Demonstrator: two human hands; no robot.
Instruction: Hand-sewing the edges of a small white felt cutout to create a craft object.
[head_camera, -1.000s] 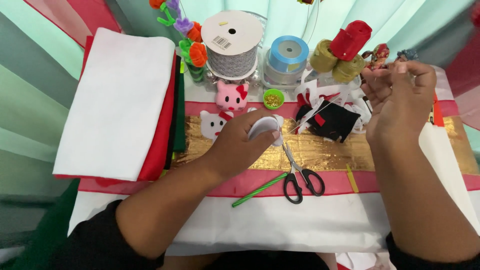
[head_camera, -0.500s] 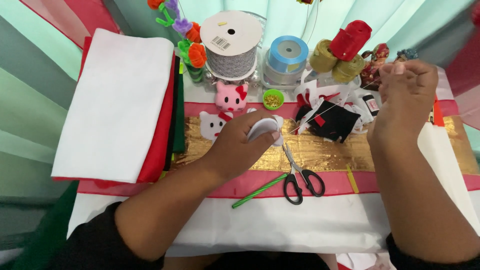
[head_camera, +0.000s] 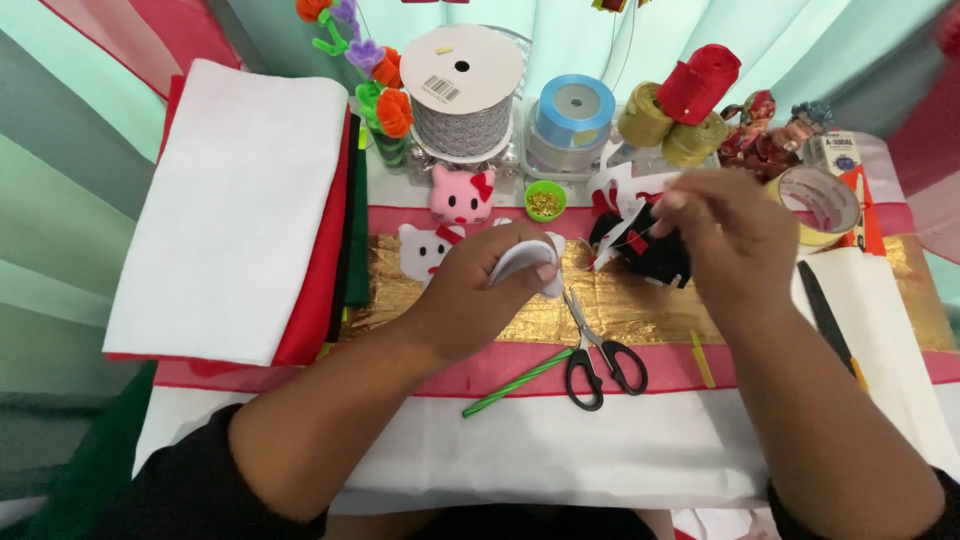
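Matt white felt piece (head_camera: 525, 262), glossy crinkled gold foil strip (head_camera: 620, 305), black plastic-handled metal scissors (head_camera: 597, 352).

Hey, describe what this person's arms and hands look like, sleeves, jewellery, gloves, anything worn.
Both hands are bare: no gloves, and no rings, watch or bracelets show on the left hand or the right hand. The forearms are uncovered too. Dark, black-looking sleeves are pushed up near the elbows on both arms, seen at the bottom corners of the head view.

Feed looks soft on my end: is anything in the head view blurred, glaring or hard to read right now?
Head view: lighting is even and soft, no hard shadows; the right hand is slightly motion-blurred; the left hand, white felt piece and scissors are sharp; the gold strip shows mild sheen; edges curve slightly.
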